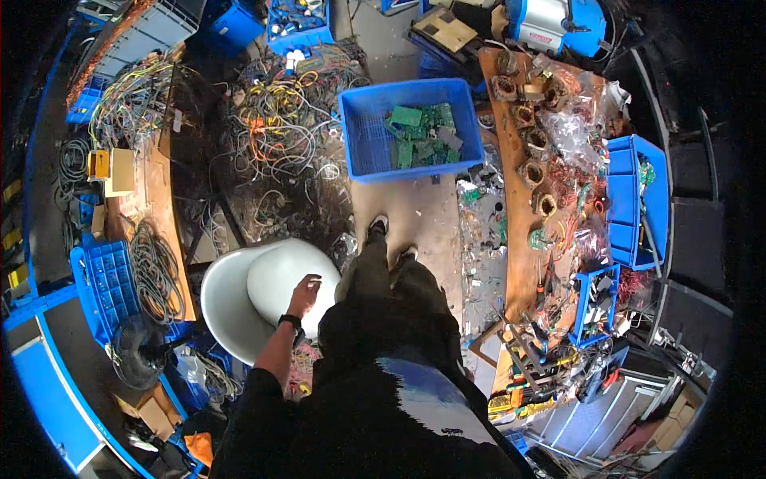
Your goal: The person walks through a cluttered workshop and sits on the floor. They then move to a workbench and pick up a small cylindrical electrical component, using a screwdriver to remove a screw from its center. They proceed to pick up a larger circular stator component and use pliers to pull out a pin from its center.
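My left hand (304, 295), with a dark watch (290, 321) on its wrist, is over the seat of a white rounded chair (227, 299) at my left side. Its fingers are loosely bent and apart, and nothing shows between them; whether it touches the chair I cannot tell. My right hand is out of sight, past or behind my body. On the floor ahead of my feet stands a blue plastic crate (355, 128) with green circuit boards (407, 117) heaped in it.
Tangled cables (279, 120) cover the floor at front left. To my right, a wooden workbench (495, 184) carries copper coils (536, 142), pliers and other tools; a blue bin (634, 144) stands beyond it. A left-hand bench (167, 239) holds coiled cable (155, 271); a black fan (137, 351) is nearby.
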{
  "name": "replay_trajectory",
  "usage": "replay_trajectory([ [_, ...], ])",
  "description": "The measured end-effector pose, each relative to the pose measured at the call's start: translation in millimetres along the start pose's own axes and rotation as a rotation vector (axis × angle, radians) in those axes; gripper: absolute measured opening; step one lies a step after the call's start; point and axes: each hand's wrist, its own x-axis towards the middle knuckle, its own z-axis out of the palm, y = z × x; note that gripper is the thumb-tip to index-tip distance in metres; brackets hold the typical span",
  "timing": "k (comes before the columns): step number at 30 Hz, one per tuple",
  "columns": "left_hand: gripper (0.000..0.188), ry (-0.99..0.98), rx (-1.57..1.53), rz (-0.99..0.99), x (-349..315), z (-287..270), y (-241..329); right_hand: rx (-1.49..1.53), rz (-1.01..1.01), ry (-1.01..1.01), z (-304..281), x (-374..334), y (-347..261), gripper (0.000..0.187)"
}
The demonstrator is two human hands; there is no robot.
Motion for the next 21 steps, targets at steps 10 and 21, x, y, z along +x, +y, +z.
replay_trajectory([
  [10, 0.031, -0.189, 0.285, -0.051, -92, 6, -83, 0.035, 0.061, -0.134, 33, -6, 6, 0.04],
  [21, 0.03, -0.058, 0.093, 0.013, -32, -14, 9, -0.125, -0.578, 0.091, 44, 14, -96, 0.027],
])
